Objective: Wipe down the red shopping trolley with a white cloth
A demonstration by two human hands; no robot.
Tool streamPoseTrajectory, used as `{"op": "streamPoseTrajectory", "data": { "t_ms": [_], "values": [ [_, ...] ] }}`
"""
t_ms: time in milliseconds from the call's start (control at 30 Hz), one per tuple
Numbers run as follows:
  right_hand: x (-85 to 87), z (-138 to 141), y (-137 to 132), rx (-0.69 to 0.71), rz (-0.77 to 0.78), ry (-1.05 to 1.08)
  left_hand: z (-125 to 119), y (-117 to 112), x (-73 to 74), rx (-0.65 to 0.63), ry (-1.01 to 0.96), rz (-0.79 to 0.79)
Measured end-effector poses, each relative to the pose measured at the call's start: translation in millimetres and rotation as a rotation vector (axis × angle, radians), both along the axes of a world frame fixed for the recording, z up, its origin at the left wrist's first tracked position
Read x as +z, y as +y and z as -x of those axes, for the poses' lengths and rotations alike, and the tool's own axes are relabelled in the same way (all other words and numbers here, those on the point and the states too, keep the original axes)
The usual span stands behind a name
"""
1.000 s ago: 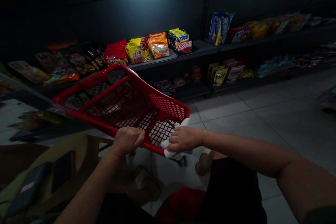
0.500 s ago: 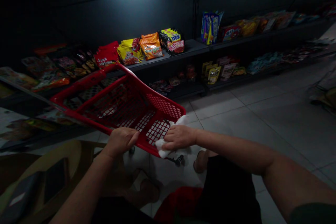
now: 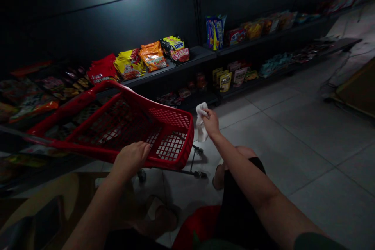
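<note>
A red plastic shopping cart [image 3: 164, 106] with lattice sides stands in front of me, its handle toward the left. My left hand [image 3: 132, 157] is closed around the cart's near top rim. In my right hand [image 3: 211, 122] a crumpled white cloth [image 3: 201, 122] is pinched, hanging down from the fingers. That hand is in the air just beyond the cart's right end, apart from it. Beneath the basket, dark wheels [image 3: 200, 174] rest on the tiled floor.
Dark shelves [image 3: 199, 55] with packaged snacks run along the wall; orange packets [image 3: 152, 56] sit behind the cart. At lower left is a round wooden stool-like surface [image 3: 66, 191] with a dark phone-like object [image 3: 48, 218]. A brown object [image 3: 357, 86] stands at right on the floor [image 3: 304, 125].
My right hand has lifted the white cloth off the cart's right end rim and moved up and right. My left hand stays on the near rim. The view has shifted right.
</note>
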State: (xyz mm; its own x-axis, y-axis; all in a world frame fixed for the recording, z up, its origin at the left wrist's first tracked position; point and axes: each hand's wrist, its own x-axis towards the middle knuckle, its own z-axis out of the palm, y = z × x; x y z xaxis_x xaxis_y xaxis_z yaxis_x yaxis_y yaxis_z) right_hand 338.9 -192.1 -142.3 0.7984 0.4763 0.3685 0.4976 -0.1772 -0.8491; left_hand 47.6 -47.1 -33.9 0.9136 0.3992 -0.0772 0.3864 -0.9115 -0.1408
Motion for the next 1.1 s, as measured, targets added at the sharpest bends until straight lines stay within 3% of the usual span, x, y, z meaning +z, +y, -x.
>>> {"op": "streamPoseTrajectory", "data": {
  "t_ms": [133, 200, 267, 367, 467, 533, 600, 667, 733, 800, 867, 1000, 1033, 1100],
  "values": [
    [-26.4, 100, -9, -0.049, -0.12, 0.291, -37, -54, -6.4, 0.099, -0.142, 0.193],
    [-37.0, 149, -26, -0.027, -0.256, 0.345, -50, -77, -11.7, 0.118, -0.032, 0.135],
    [-41.4, 175, -39, 0.072, -0.363, 0.387, -55, -90, -15.1, 0.07, 0.093, 0.058],
    [-38.2, 155, -31, 0.091, -0.429, 0.488, -50, -94, -16.0, 0.018, 0.141, 0.004],
    [-31.2, 102, 2, -0.063, -0.475, 0.64, -44, -89, -15.2, -0.008, 0.139, 0.005],
    [-28.5, 86, 16, -0.115, -0.507, 0.696, -43, -86, -16.0, 0.01, 0.146, -0.016],
    [-28.5, 102, 14, -0.11, -0.515, 0.695, -45, -83, -18.0, 0.052, 0.149, -0.053],
    [-31.4, 143, -2, -0.043, -0.505, 0.702, -48, -78, -20.4, 0.084, 0.152, -0.08],
    [-35.8, 185, -20, 0.144, -0.494, 0.762, -48, -72, -21.9, 0.09, 0.16, -0.078],
    [-39.6, 203, -26, 0.236, -0.484, 0.8, -45, -66, -22.0, 0.082, 0.165, -0.061],
    [-40.9, 186, -16, 0.178, -0.491, 0.834, -39, -63, -20.6, 0.073, 0.171, -0.052],
    [-37.6, 112, 27, -0.09, -0.539, 0.892, -30, -66, -18.7, 0.073, 0.182, -0.061],
    [-36.9, 104, 32, -0.125, -0.548, 0.887, -30, -67, -19.2, 0.075, 0.182, -0.064],
    [-38.2, 114, 30, -0.123, -0.548, 0.865, -32, -68, -21.5, 0.084, 0.181, -0.073]
  ]
}}
